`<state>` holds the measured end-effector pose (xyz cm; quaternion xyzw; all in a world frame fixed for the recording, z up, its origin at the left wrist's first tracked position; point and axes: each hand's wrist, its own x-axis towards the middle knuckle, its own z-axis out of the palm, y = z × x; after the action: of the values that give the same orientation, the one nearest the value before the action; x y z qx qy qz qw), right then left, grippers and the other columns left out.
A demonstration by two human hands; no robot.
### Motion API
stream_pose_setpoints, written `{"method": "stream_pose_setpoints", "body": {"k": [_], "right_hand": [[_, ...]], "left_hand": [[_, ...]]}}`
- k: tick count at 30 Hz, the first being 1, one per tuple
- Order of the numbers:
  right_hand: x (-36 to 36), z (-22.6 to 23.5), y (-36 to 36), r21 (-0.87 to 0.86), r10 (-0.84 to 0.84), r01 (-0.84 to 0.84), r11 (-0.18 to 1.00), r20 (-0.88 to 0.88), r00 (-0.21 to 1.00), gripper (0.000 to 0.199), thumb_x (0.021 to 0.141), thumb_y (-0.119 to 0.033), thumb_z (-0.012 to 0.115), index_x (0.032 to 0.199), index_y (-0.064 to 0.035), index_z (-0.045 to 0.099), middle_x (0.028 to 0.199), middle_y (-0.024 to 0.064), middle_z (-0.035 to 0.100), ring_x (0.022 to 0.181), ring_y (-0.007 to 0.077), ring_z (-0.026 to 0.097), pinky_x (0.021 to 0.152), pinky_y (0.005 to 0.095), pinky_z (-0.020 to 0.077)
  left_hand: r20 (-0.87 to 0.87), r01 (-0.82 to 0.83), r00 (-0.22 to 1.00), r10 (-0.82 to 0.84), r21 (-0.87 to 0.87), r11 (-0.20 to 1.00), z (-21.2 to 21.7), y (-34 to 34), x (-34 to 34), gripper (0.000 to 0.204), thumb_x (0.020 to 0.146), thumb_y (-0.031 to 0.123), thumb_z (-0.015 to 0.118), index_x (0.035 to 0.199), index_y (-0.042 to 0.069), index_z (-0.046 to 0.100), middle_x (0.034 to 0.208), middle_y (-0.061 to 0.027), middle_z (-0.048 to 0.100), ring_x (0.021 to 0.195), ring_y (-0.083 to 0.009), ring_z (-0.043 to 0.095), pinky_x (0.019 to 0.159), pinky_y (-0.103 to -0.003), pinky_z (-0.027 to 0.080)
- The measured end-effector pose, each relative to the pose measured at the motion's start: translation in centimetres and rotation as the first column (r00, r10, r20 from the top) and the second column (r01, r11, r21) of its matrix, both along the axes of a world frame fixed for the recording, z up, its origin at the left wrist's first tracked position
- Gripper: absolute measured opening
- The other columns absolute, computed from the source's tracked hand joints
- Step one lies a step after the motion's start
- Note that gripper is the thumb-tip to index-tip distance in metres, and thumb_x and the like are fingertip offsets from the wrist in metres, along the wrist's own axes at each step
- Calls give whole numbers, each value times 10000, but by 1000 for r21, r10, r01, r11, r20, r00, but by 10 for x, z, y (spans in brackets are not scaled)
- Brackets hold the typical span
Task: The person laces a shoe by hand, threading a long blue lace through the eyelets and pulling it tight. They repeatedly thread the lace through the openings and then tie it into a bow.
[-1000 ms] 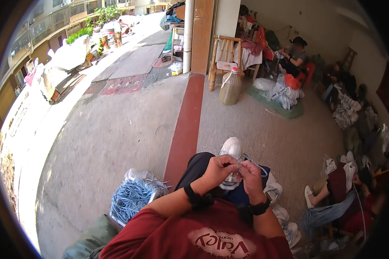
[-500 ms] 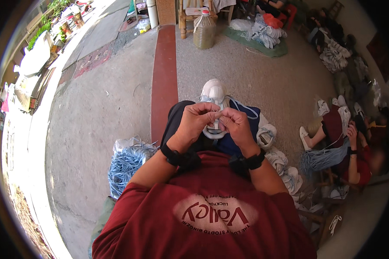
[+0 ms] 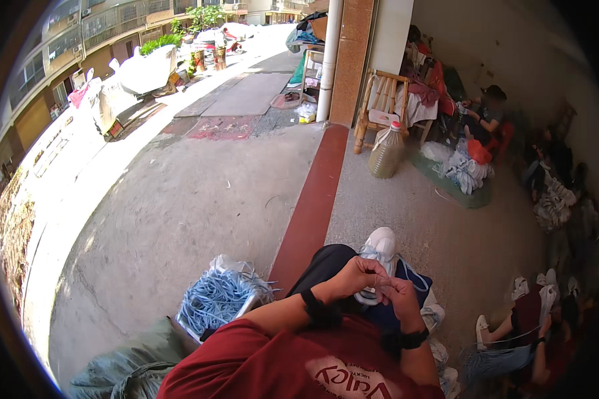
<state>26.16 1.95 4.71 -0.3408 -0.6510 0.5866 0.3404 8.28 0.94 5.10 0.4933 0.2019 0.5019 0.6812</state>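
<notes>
My left hand (image 3: 359,275) and my right hand (image 3: 402,300) meet in front of me, thumbs and fingertips pinched close together. Whatever lies between the fingertips is too small to make out. Just beyond them is a white shoe (image 3: 382,240), toe pointing away, its near part mostly hidden by my hands. A light blue shoelace (image 3: 414,273) loops out to the shoe's right, over a dark blue cloth (image 3: 422,287) on my lap. More white shoes (image 3: 432,315) are heaped beside my right arm, partly covered by it.
A bag of light blue laces (image 3: 214,300) stands at my left, next to a green sack (image 3: 123,362). Ahead are a large plastic jug (image 3: 387,157), a bamboo chair (image 3: 371,126) and a green mat (image 3: 474,199) bearing white items. Co-workers sit at the right and far back.
The view has swung up and to the left, so the street and buildings show more. My hands stay pinched together over the shoe, appearing lower and further right.
</notes>
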Motion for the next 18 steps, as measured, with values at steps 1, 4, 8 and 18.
{"method": "stream_pose_setpoints", "body": {"k": [1,4,8,18], "right_hand": [[2,-4,1,-2,-5,5,1000,-14,1000,177,867,-137,545,765,-10,615,605,13,545,513,57,453,484,190,338],[6,-18,7,-13,-48,48,999,-33,998,157,860,-105,533,751,-14,602,605,19,548,507,60,459,476,190,339],[7,-17,25,-157,-309,286,945,-148,940,129,853,-60,529,741,-17,579,573,-1,516,480,53,422,454,181,304],[21,173,43,532,-258,350,771,-242,935,110,861,-64,557,830,22,619,592,-46,434,520,32,352,468,190,254]], "left_hand": [[-8,30,1000,-30,-14,999,-5,2,0,71,846,56,603,869,-8,623,747,-37,633,717,-101,605,625,-227,481],[-88,-107,990,108,11,994,-25,10,2,112,838,102,620,872,-5,621,756,-79,648,692,-186,640,623,-275,501],[-667,-105,474,575,605,789,-54,23,10,249,764,188,645,972,54,619,934,-91,630,910,-273,593,753,-354,478],[-652,448,244,718,732,513,-91,24,12,318,780,177,551,1089,113,593,1318,-90,424,1251,-315,347,962,-407,374]]}}
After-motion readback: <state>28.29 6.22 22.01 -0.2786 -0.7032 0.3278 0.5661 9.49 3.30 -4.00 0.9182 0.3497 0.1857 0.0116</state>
